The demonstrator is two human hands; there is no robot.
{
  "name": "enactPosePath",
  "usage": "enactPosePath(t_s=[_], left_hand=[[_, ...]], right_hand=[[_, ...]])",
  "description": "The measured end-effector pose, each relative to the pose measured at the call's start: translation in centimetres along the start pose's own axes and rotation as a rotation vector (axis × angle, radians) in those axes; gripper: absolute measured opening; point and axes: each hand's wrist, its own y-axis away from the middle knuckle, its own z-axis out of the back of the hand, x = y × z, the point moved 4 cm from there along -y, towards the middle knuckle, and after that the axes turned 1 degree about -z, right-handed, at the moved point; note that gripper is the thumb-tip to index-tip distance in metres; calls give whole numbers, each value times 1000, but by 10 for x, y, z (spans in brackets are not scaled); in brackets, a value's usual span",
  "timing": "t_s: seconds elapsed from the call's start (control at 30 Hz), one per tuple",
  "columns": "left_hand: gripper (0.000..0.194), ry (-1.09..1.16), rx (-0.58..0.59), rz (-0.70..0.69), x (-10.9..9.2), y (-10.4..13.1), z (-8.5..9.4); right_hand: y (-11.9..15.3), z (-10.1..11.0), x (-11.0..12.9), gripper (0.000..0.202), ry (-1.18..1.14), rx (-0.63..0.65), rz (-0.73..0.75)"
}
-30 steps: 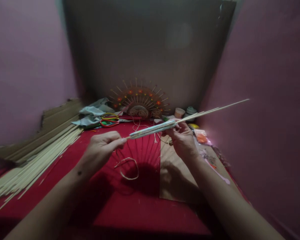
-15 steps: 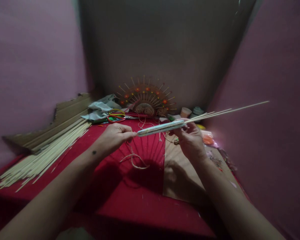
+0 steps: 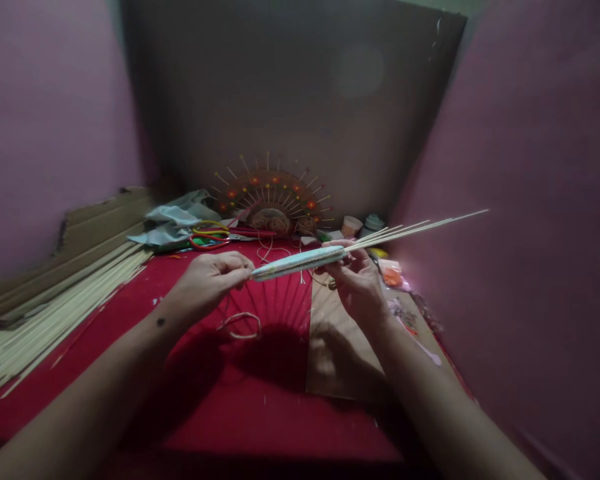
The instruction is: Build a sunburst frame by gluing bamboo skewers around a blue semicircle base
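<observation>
Between my hands, seen nearly edge-on, is a flat pale blue piece (image 3: pixel 300 263) with a brownish line along its edge. Several thin sticks (image 3: pixel 405 231) jut out beyond its right end, the longest pointing right and slightly up. My left hand (image 3: pixel 216 277) is closed in a pinch at the left end of the piece. Below that hand a strand of twine (image 3: pixel 245 325) hangs in a loop over the red cloth. My right hand (image 3: pixel 357 280) grips the right end, thumb and fingers around it near the sticks.
A bundle of pale sticks (image 3: pixel 75 300) lies at left beside cardboard (image 3: pixel 105 223). Scissors (image 3: pixel 210 235) and a grey-blue plastic bag (image 3: pixel 173 217) are behind. A fan-shaped ornament (image 3: pixel 275 193) stands at the back. A brown board (image 3: pixel 325 360) lies on the red cloth (image 3: pixel 220 413), right.
The whole view has shifted, so the table things appear farther left. Both hands keep hold of the pale blue piece. The hanging twine has swung into a rounder loop.
</observation>
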Motion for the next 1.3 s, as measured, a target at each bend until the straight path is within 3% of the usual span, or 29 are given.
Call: enactPosePath(t_s=[0.37, 0.67, 1.3], left_hand=[[25, 83, -77, -29, -6, 11, -22], [25, 100, -81, -50, -4, 13, -34], [27, 79, -46, -74, -7, 14, -40]], right_hand=[[16, -2, 4, 42, -213, 3, -120], [22, 3, 6, 44, -149, -150, -72], [24, 8, 7, 44, -97, -212, -46]])
